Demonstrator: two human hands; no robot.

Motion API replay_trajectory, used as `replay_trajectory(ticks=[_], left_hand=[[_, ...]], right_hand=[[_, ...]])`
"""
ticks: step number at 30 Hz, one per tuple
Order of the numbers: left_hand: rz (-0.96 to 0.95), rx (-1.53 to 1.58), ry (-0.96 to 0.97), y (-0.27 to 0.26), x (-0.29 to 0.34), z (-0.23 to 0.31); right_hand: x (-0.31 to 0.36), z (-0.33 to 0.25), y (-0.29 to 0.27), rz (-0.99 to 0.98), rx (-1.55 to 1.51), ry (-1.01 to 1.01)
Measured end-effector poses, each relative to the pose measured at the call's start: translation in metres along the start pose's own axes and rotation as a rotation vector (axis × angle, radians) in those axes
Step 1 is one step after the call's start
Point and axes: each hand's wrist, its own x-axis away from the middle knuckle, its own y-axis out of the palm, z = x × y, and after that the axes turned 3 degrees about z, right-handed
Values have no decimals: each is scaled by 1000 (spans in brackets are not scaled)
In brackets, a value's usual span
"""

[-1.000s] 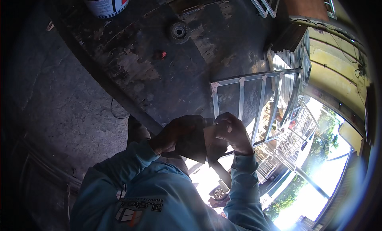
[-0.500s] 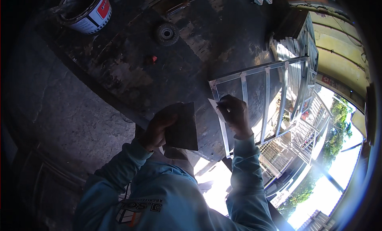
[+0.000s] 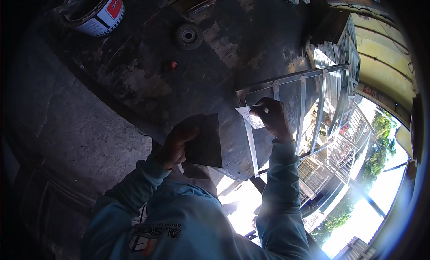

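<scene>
The patchy dark surface (image 3: 210,85) carries the slatted metal frame (image 3: 302,101), its bars already joined. The left hand (image 3: 179,141) has its fingers closed on a dark flat plate (image 3: 206,143); the right hand (image 3: 275,119) pinches a smaller bright sheet (image 3: 251,117), apart from the plate; contact with the frame cannot be told.

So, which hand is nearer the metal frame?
Right: the right hand overlaps the metal frame in view, by its left end; the left hand is farther off, left of the frame.

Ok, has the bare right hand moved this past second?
Yes: the right hand moved up the picture, toward the silver barred metal frame's top bar.
</scene>
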Motion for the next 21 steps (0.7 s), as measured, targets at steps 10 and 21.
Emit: replay_trajectory(ticks=[10,21], left_hand=[[6,11,-29,7,-3,3],[-13,36,-36,7,-3,4]], right_hand=[[-35,-7,-17,-29,62,-27],[-15,17,-13,163,33,-153]])
